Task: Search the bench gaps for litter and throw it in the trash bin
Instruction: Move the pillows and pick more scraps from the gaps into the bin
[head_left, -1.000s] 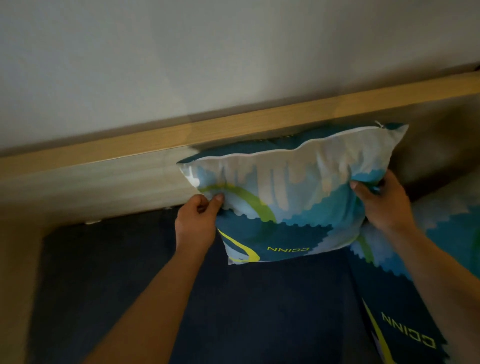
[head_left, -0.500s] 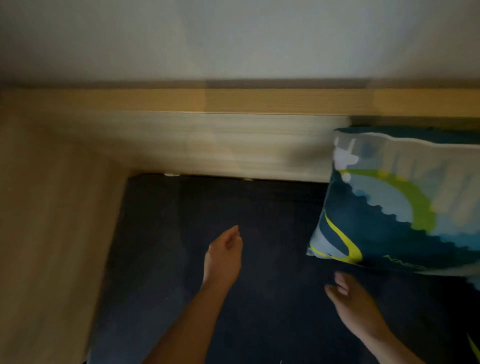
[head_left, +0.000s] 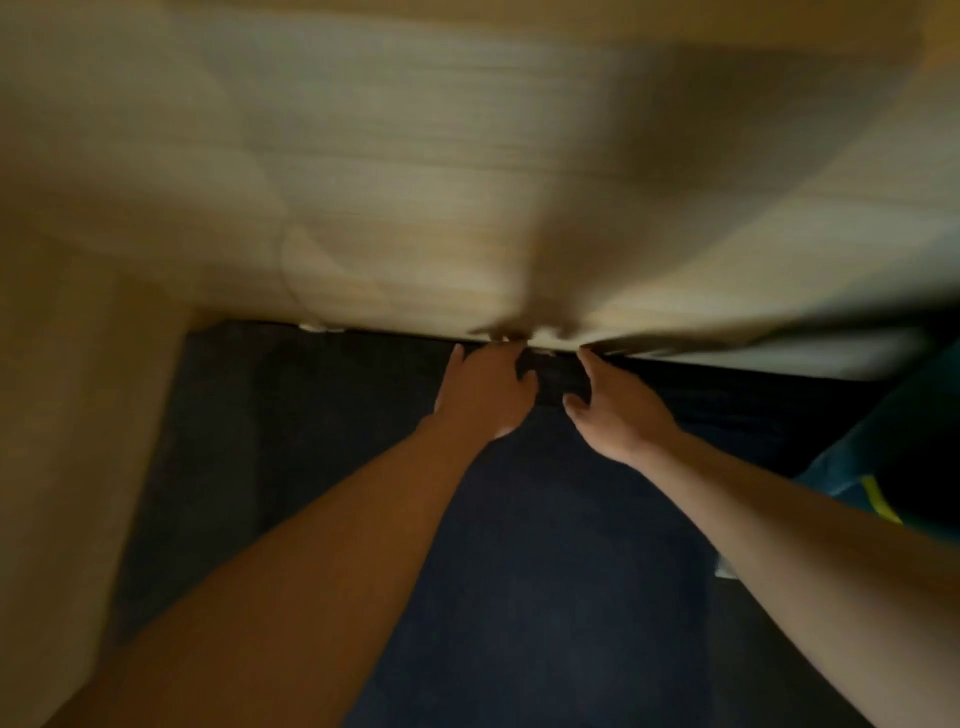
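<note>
The view is blurred by motion. My left hand (head_left: 485, 392) and my right hand (head_left: 615, 410) reach side by side to the back of the dark blue bench seat (head_left: 545, 545), where it meets the wooden backrest (head_left: 415, 208). Both hands have their fingers spread and hold nothing. Their fingertips touch the gap line between seat and backrest. Small pale scraps of litter (head_left: 319, 327) lie in that gap to the left of my hands, and another pale scrap (head_left: 543, 351) shows between my fingertips.
A wooden side panel (head_left: 88, 415) closes the bench on the left. The blue patterned cushion (head_left: 878, 483) lies at the right edge of the seat, partly out of view.
The cushion was let go and now rests to the right. Both hands moved forward from mid-seat to the gap at the backrest, and the camera came closer.
</note>
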